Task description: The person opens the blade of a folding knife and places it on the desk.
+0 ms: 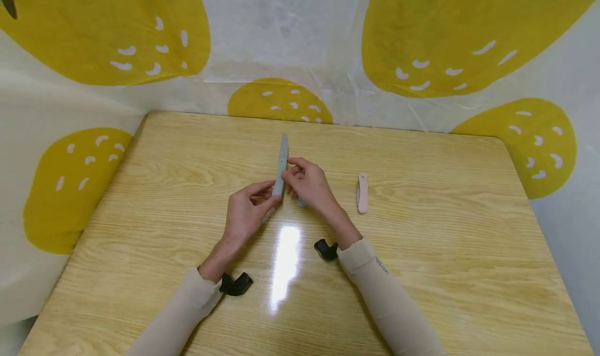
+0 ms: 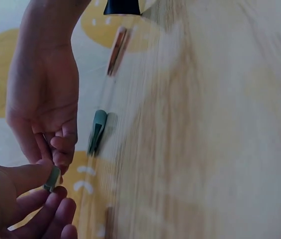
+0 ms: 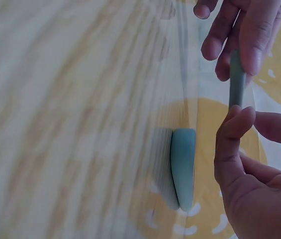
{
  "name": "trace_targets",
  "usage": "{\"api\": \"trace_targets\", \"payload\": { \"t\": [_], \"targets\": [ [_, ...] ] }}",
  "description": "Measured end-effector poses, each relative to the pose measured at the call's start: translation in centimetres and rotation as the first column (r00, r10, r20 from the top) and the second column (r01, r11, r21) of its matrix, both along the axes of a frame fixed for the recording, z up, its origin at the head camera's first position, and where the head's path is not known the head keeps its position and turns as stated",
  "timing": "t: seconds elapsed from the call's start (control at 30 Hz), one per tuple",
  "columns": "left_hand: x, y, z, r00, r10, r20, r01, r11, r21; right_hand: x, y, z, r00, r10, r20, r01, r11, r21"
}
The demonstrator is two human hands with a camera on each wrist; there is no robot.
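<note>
The knife (image 1: 281, 164), blade (image 1: 284, 143) pointing far, was pinched by fingers of the left hand (image 1: 244, 210) nearer, right hand (image 1: 311, 185) farther.

Bright, even light across your head view, and there it is: a hard white glare burning out the near middle of your tabletop (image 1: 445, 231)! Over to your wrist views, dim and greyish, your right hand (image 2: 46, 104) in shade, the wood grain smeared, the pink folded knife (image 2: 116, 52) blurred, soft shadow beside the green one (image 3: 183, 167).
</note>
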State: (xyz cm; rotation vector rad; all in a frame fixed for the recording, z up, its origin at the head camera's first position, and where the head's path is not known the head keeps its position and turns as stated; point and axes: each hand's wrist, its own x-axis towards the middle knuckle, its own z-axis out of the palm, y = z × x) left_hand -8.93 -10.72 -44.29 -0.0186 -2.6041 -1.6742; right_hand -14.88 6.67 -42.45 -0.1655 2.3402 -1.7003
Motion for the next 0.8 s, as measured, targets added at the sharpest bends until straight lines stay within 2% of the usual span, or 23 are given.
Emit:
{"api": "trace_targets", "payload": {
  "t": [0.4, 0.63, 0.8],
  "targets": [
    [-0.38, -0.53, -0.02, 0.999, 0.019, -0.033, -0.024, 0.989, -0.143, -0.32, -0.56, 0.03, 0.997, 0.043, 0.068, -0.044, 0.999, 0.007],
    [-0.44, -0.64, 0.02, 1.0, 0.015, -0.012, -0.017, 0.978, -0.208, -0.51, -0.73, 0.11, 0.989, 0.079, 0.123, -0.087, 0.995, 0.057],
    [-0.21, -0.79, -0.18, 1.0, 0.013, 0.009, -0.01, 0.971, -0.238, -0.32, -0.97, -0.12, 0.982, 0.102, 0.161, -0.112, 0.992, 0.057]
  ]
}}
